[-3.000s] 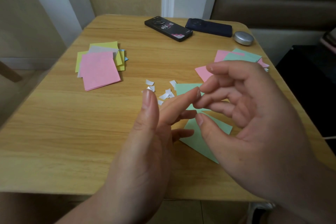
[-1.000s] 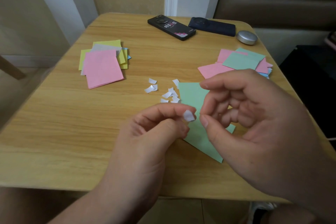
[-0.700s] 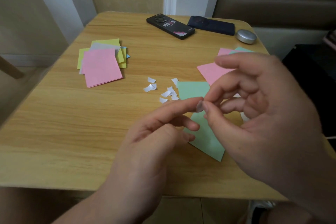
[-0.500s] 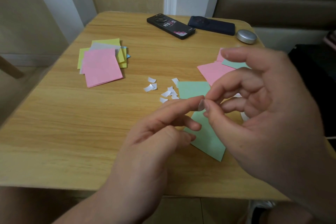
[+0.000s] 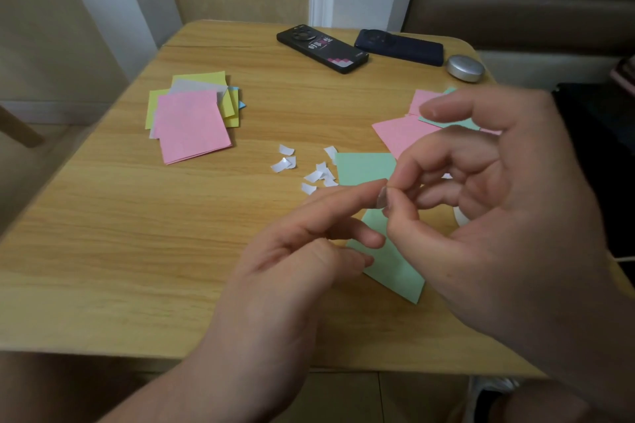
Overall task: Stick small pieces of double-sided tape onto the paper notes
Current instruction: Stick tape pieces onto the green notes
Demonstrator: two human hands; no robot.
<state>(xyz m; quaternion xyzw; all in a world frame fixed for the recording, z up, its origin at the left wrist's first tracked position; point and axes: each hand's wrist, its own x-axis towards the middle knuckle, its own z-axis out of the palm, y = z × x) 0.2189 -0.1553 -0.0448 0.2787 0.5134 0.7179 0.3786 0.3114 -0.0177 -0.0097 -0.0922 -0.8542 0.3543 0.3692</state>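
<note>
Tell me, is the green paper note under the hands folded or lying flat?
Flat. The green paper note lies spread on the wooden table, no crease visible; hands hide its middle.

Right hand [image 5: 508, 216] hides much of the green note [image 5: 364, 168]

Soft, even indoor light falls on the pale wood-grain worktop [image 5: 137, 233], fairly dim and warm, with no hard glare. Faint shadows lie under the hands. The right hand [image 5: 498, 216] is slightly motion-blurred at its fingertips. Wide-angle distortion bows the worktop's near edge and corners.
</note>
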